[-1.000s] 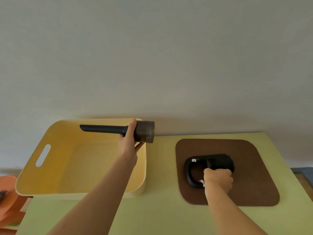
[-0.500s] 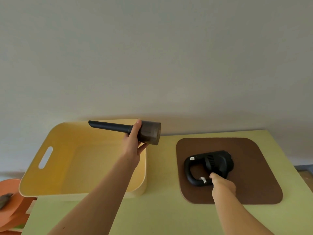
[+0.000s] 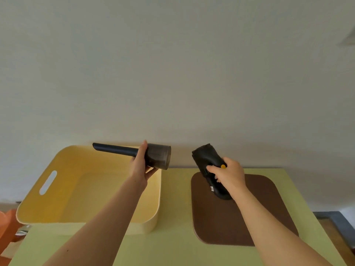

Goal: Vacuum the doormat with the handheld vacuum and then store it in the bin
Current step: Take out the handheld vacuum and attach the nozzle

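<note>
While left hand [image 3: 141, 166] grips nozzle [image 3: 115, 149], right hand [image 3: 228, 174] holds vacuum [image 3: 206, 156], apparently off doormat [image 3: 265, 204].

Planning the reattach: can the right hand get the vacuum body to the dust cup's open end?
Probably yes. The dust cup, held by the left hand, turns its open end toward the right hand, which grips the vacuum body; only open air lies between them.

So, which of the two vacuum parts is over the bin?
The nozzle part, in the left hand; its thin tip points over the bin. The motor body is above the mat.
</note>
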The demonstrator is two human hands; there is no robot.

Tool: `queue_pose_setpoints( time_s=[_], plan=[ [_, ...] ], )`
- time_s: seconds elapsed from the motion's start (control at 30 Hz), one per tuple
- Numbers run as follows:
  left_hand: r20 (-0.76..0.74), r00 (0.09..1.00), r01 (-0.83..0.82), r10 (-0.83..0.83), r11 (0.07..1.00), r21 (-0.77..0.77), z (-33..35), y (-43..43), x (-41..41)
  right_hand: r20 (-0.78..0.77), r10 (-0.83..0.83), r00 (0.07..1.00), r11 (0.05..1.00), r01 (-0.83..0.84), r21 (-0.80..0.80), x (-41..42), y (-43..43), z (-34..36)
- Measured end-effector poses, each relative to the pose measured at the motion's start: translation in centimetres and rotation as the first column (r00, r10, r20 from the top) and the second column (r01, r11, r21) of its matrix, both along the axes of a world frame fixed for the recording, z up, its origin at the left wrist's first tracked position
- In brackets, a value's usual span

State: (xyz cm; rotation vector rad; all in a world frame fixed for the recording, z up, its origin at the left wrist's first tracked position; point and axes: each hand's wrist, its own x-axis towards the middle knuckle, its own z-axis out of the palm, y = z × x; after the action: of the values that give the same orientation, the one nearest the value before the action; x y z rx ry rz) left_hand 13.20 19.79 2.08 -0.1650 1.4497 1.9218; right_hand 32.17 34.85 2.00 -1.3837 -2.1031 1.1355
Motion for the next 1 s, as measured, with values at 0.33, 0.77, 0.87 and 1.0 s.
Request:
queue_pose_setpoints(
  time_s=[0.33, 0.77, 0.87, 1.0],
  plan=[
    [-0.007, 0.999, -0.035, 0.035, 0.999, 0.007, 1.4, -2.1, -1.6, 0.297, 0.452, 0.841, 0.826, -0.52, 0.215, -4.6, -3.8, 7.0],
    [-0.107, 0.992, -0.075, 0.072, 0.997, -0.024, 1.8, -4.3, -2.1, 0.488, 0.467, 0.737, 0.662, -0.657, 0.359, -6.7, -6.9, 8.7],
    [-0.181, 0.981, -0.085, 0.077, 0.996, -0.04, 1.7, -4.2, -1.7, 0.532, 0.463, 0.709, 0.636, -0.684, 0.357, -6.9, -7.1, 8.4],
    [-0.081, 0.992, -0.093, 0.093, 0.996, -0.001, 2.2, -4.5, -2.3, 0.343, 0.535, 0.772, 0.747, -0.622, 0.233, -6.6, -6.8, 8.4]
  ],
)
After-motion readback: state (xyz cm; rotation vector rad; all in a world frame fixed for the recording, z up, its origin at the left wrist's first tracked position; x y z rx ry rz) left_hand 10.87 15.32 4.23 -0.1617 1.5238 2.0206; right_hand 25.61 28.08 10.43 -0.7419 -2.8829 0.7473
